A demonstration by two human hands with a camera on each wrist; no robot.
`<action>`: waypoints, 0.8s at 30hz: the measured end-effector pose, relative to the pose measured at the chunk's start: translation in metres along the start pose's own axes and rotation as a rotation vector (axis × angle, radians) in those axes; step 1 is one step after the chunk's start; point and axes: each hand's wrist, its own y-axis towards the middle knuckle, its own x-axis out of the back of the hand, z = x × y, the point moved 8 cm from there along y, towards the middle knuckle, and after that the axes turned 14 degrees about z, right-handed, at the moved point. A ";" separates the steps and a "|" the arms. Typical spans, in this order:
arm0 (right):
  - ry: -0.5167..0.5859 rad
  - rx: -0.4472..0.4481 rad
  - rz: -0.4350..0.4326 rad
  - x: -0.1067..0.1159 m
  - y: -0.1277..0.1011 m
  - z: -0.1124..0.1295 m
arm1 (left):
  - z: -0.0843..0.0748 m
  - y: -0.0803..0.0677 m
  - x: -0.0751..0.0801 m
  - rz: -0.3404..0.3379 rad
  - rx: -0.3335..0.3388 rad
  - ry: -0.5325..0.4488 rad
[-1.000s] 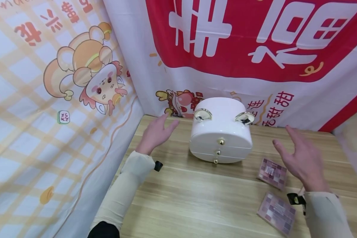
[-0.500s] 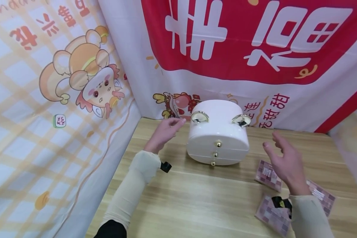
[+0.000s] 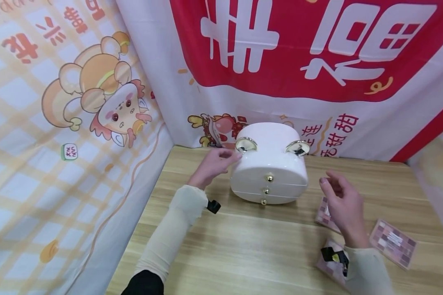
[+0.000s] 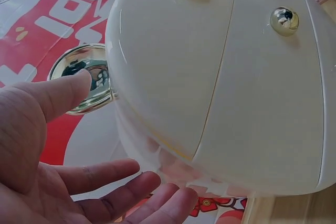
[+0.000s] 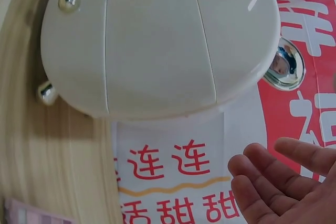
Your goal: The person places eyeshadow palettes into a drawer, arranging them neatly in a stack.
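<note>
A glossy white box [image 3: 269, 164] with three gold knobs down its front and two mirrored ears on top stands at the back of the wooden table [image 3: 243, 246]. My left hand [image 3: 214, 164] is up against the box's left side with its fingers straight. In the left wrist view the thumb [image 4: 63, 95] lies by the left ear [image 4: 86, 77] and the box [image 4: 220, 87] fills the frame. My right hand [image 3: 341, 200] hovers right of the box, fingers loosely curled, holding nothing. In the right wrist view those fingers [image 5: 273, 182] are apart from the box [image 5: 157, 40].
Three pink checkered palettes lie flat at the right: one [image 3: 393, 243] near the table's right edge, one [image 3: 325, 213] partly under my right hand, one [image 3: 328, 264] beneath my wrist. Printed banners [image 3: 96, 102] wall in the table's left and back.
My left hand has moved right, up to the box's left side. My right hand has drifted left and down, and its fingers have curled in. The view has shifted, showing a third palette.
</note>
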 end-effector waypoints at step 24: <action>0.603 -0.074 0.008 -0.066 0.001 0.001 | 0.002 0.005 -0.008 -0.016 -0.001 -0.012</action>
